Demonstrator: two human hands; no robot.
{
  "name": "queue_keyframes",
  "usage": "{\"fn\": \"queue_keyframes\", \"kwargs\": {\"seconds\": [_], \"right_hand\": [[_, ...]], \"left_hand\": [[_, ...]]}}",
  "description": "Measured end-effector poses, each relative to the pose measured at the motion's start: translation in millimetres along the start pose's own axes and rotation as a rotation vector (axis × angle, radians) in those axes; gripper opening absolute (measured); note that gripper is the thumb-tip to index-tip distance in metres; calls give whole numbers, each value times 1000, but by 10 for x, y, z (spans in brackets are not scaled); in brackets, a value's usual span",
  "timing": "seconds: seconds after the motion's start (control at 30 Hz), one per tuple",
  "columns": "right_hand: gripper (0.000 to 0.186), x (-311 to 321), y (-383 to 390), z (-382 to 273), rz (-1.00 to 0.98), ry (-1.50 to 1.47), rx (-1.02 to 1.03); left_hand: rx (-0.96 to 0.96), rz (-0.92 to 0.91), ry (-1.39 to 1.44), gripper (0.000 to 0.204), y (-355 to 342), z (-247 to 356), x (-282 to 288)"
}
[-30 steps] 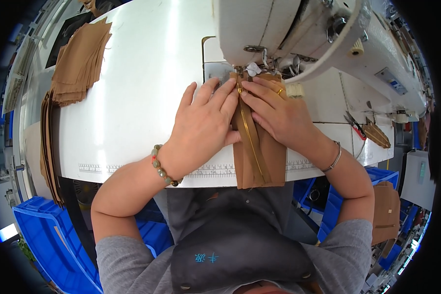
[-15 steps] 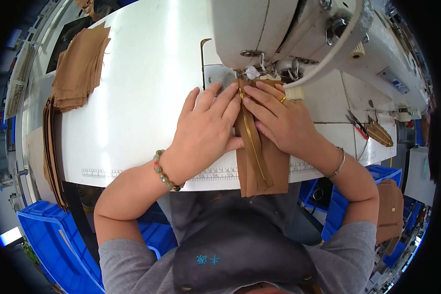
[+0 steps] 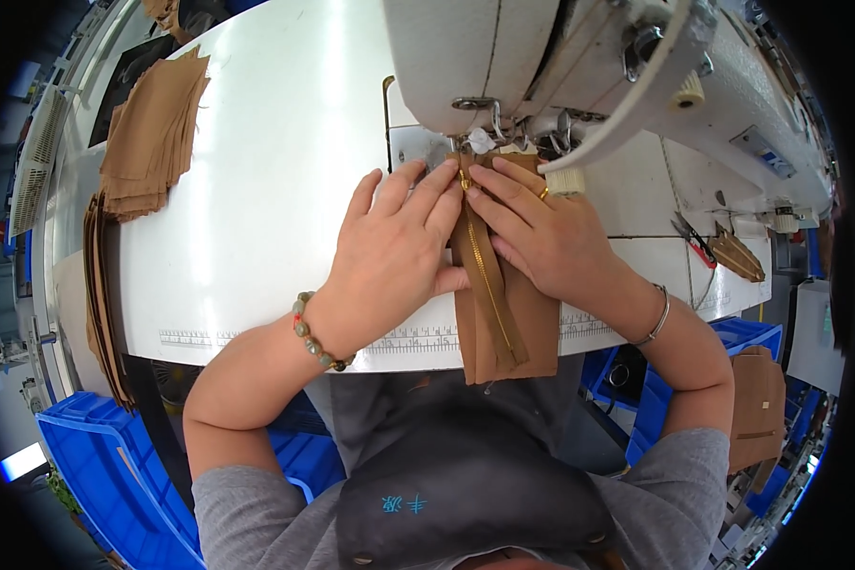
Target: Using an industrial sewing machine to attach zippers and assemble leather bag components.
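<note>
A brown zipper with gold teeth (image 3: 482, 261) lies lengthwise over a brown fabric panel (image 3: 534, 328), whose near end hangs over the table's front edge. Their far ends reach the presser foot (image 3: 460, 145) of a white sewing machine (image 3: 465, 66). My left hand (image 3: 389, 228) rests flat, fingers spread, its fingertips on the zipper's left side close to the foot. On the other side my right hand (image 3: 546, 223), with a ring on it, presses the panel with outstretched fingers. The gold zipper slider (image 3: 465, 179) shows between both sets of fingertips. The needle is too small to make out.
A stack of brown fabric pieces (image 3: 152, 133) lies at the table's far left, with more pieces (image 3: 100, 294) draped over the left edge. Red-handled snips (image 3: 698, 245) and a coiled zipper (image 3: 737, 258) lie at right. Blue bins (image 3: 114, 475) stand below the table.
The picture has shifted slightly. Both hands stay flat on the zipper and panel by the presser foot, with no clear movement of the cloth.
</note>
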State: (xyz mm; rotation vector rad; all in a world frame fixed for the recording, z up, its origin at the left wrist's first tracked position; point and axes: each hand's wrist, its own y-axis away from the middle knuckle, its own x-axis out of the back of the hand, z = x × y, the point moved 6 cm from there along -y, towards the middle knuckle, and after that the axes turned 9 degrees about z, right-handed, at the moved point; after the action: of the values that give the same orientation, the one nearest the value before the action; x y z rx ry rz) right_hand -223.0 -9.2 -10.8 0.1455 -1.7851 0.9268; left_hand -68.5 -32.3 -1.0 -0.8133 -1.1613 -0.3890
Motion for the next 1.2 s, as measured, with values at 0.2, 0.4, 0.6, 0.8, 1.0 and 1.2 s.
{"fn": "queue_keyframes", "kwargs": {"seconds": [0.2, 0.4, 0.6, 0.8, 1.0, 1.2], "right_hand": [[50, 10, -7, -4, 14, -2, 6], [50, 28, 31, 2, -19, 24, -11], [50, 0, 33, 57, -3, 24, -29], [52, -9, 5, 89, 0, 41, -29], [52, -13, -5, 94, 11, 36, -8], [48, 31, -29, 71, 30, 23, 9]], "left_hand": [[-3, -1, 19, 90, 0, -12, -10], [-41, 41, 46, 91, -14, 24, -14], [-52, 44, -7, 88, -40, -3, -36], [-38, 82, 8, 88, -75, -39, -39], [-26, 80, 28, 89, -81, -45, -22], [-100, 157, 6, 82, -14, 93, 26]]}}
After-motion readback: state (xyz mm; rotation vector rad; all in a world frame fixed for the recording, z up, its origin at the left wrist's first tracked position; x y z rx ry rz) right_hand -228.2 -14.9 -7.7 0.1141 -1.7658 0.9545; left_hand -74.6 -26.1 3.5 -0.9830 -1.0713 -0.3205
